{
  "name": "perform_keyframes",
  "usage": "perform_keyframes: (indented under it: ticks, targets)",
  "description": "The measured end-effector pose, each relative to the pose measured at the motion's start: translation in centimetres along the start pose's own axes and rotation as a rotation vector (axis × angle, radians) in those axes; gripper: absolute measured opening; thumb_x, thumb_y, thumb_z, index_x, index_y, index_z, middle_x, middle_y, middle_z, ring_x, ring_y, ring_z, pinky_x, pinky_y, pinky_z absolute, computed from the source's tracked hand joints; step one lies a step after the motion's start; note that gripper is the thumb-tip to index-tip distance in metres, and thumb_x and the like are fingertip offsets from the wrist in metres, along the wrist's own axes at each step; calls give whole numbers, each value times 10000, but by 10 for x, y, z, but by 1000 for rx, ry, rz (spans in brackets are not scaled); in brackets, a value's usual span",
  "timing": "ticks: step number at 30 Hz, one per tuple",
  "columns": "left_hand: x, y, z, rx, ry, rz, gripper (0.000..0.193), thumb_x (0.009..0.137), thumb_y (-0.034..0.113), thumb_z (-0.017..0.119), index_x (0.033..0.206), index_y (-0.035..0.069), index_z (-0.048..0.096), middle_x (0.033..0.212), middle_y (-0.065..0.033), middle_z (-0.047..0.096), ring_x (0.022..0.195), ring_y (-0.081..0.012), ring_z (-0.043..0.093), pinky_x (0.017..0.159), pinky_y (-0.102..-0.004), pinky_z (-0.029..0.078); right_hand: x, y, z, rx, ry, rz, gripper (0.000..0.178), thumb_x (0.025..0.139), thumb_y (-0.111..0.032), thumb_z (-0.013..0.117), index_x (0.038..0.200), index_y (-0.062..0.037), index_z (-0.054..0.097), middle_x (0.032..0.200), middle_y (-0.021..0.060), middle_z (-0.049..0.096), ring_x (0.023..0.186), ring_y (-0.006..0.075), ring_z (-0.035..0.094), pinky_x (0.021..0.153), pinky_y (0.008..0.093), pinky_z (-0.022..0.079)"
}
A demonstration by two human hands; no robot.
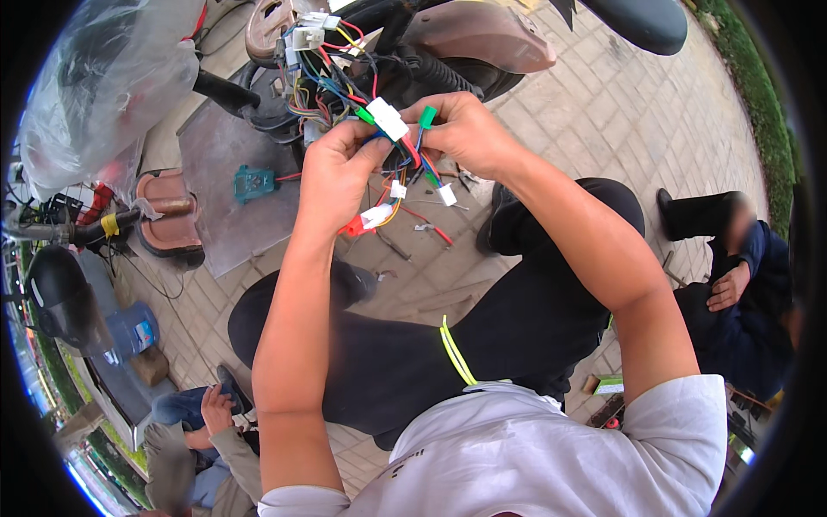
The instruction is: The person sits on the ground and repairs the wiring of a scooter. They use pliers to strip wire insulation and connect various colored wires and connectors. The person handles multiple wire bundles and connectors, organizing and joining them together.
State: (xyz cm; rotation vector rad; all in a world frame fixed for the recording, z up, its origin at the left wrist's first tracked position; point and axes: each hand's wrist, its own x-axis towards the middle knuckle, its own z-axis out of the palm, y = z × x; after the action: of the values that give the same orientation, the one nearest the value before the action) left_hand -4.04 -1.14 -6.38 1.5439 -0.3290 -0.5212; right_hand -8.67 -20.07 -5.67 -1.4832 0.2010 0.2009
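Note:
Both my hands are raised together over a wiring harness (332, 99) beside a dismantled scooter (482, 39). My left hand (340, 177) pinches the wires between thumb and fingers, just below a white plug connector (387, 119). My right hand (469, 133) is closed on the same bunch from the other side, next to a green connector (427, 117). What lies exactly between the fingertips is partly hidden. Below them dangle loose wires with small white connectors (446, 195) and a red-sleeved white connector (375, 217). More white connectors (308, 39) top the harness.
A teal device (255, 183) with a red wire lies on a grey sheet (228, 233). Left of it are a brown plastic part (166, 215), a plastic-wrapped bundle (103, 95) and a blue bucket (131, 330). People sit at lower left (220, 457) and right (732, 302).

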Motion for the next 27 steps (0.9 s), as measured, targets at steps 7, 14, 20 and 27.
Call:
perform_keyframes:
  ticks: [7,14,20,27]
  targets:
    - [-3,16,1,278,-34,33,280,815,123,666,1072,16,695,918,-86,709,846,-145,646,776,-315,504,-3,11,-8,-194,85,-105,269,753,-65,619,998,26,683,733,20,613,635,93,555,553,257,436]
    - [-1,-9,-5,246,30,204,203,791,71,684,953,-52,673,808,-126,685,751,-168,641,712,-322,504,0,10,-3,-187,14,-90,114,860,-39,617,930,32,671,728,18,616,602,69,541,537,225,429]
    - [-3,-3,-2,276,41,220,197,792,70,682,954,-43,679,832,-138,690,767,-192,654,723,-327,501,1,9,-6,-103,-5,-68,98,865,-57,642,935,4,672,744,0,626,610,51,547,532,210,431]
    - [2,-7,-1,257,-11,213,193,806,67,670,962,-47,671,816,-113,671,756,-152,612,717,-314,490,-1,14,-5,23,59,-34,96,865,-49,658,948,0,666,729,4,628,578,60,552,498,209,430]
